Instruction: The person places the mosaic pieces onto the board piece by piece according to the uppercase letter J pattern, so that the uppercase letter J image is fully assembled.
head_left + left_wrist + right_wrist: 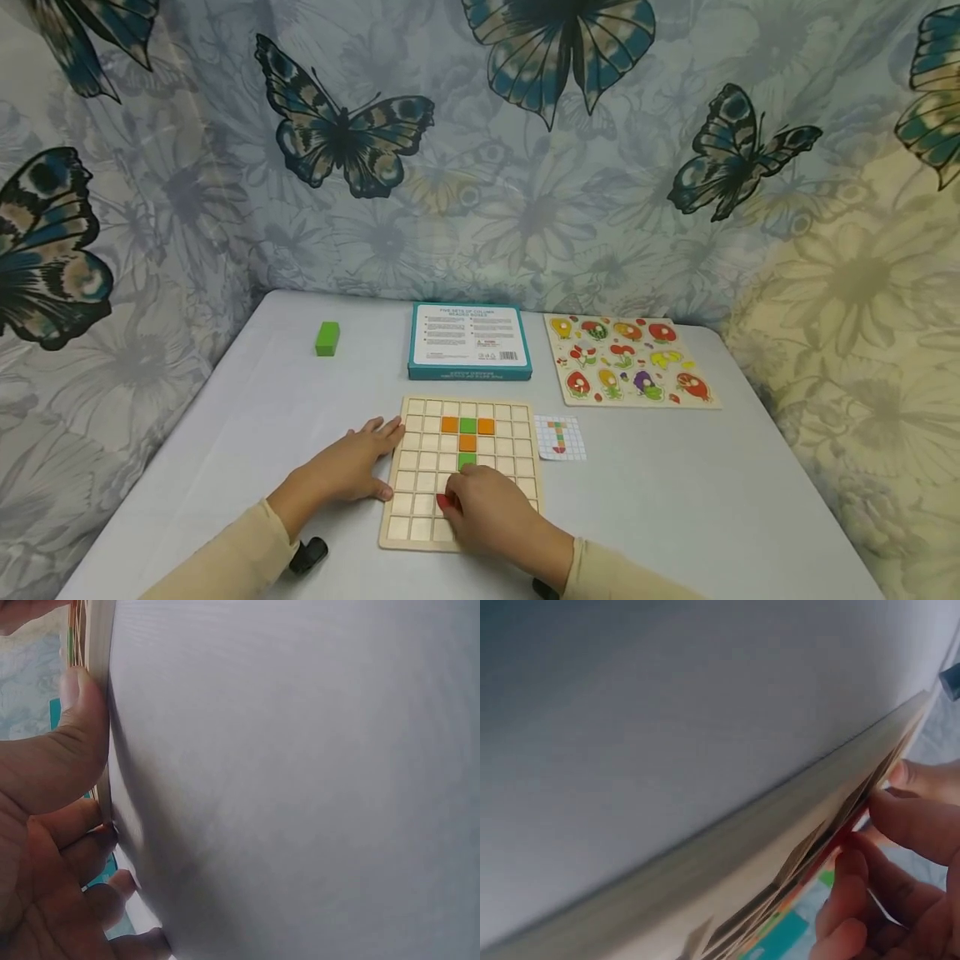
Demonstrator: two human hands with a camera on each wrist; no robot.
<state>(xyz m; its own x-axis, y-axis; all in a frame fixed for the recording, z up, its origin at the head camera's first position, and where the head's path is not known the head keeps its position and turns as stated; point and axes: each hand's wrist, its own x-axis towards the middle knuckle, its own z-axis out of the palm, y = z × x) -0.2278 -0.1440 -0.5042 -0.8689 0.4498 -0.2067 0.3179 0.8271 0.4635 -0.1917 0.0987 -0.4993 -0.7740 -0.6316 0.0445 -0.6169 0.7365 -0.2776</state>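
A wooden grid board [411, 504] lies on the table, with orange squares [486, 427] and green squares [468, 426] set in its upper and middle cells. My left hand [347, 463] rests at the board's left edge, thumb and fingers spread along it; in the left wrist view the thumb [82, 742] presses the rim. Over the lower middle cells, my right hand [491, 510] pinches a red piece [443, 501]. The right wrist view shows this red piece [841, 835] between thumb and fingers, close to the board; its full shape is hidden.
Right of the board lies a small pattern card [560, 438]. Behind stand a teal-edged box [468, 337] and, to its right, a fruit puzzle board [633, 362]. A green block [327, 338] sits at the back left.
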